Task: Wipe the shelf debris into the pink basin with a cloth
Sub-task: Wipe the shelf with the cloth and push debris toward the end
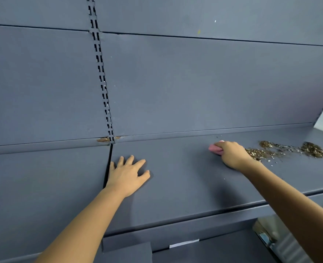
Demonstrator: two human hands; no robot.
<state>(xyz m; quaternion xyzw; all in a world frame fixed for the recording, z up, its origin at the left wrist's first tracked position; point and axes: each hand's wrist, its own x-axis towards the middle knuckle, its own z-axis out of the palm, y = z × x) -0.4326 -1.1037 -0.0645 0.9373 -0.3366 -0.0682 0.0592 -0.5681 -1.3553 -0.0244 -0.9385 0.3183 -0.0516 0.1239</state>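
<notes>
Right hand (pixel 231 153): closed round a bunched pink cloth (pixel 214 148), pressed onto the shelf just left of the debris; the cloth pokes out on the side away from the pile.
Left hand (pixel 127 174): spread flat, palm down, holding nothing, on the shelf well left of the debris and beside the gap (pixel 108 164) between panels.
Shelf (pixel 176 177): grey; the stretch left of the debris looks clean apart from a few pale specks.
Back panel (pixel 195 82): rises behind the debris, bare, with a slotted upright (pixel 102 78) far to the left.
Debris (pixel 288 149): brown and pale flakes in a loose band, one clump by the right wrist, a denser clump at the far right end, crumbs strewn in front.
Basin: not in view, so I cannot tell where it waits.
Done: judging by the pile, little or nothing has been swept off yet.
Left: gather the whole band with the cloth, bring the basin to the shelf edge, push the flakes in, then catch the stray crumbs.
</notes>
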